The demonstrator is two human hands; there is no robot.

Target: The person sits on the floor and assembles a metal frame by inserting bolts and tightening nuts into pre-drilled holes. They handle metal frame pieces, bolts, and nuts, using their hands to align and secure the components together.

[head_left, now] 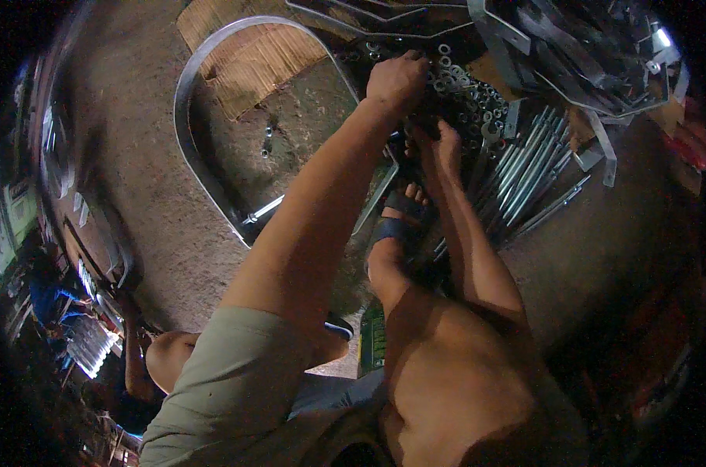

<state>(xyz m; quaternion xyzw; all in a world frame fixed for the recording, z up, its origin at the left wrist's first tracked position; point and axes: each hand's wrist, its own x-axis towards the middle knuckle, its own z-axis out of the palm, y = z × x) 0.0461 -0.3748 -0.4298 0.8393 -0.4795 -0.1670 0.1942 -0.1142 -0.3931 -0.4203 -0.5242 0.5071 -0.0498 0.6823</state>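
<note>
My left hand (pixel 399 82) reaches to the far middle, its fingers curled down at the edge of a pile of metal nuts and washers (pixel 469 97). Its fingertips are hidden, and so is whatever they may hold. Just nearer, my right hand (pixel 440 148) is closed, thumb uppermost, with its fingers lost in dark shadow. An open-ended wrench (pixel 490 134) lies right of it, beside a bundle of threaded rods (pixel 524 171). A bent flat metal hoop (pixel 183 117) lies left of my hands; a rod (pixel 266 210) crosses its near end, partly behind my left forearm.
Cardboard (pixel 252 66) lies under the hoop's far side. Small nuts (pixel 267 142) sit on the floor within the hoop. Bent metal brackets (pixel 578 58) are heaped at the far right. My sandalled foot (pixel 403 210) is between my forearms, and a green box (pixel 373 338) stands nearer.
</note>
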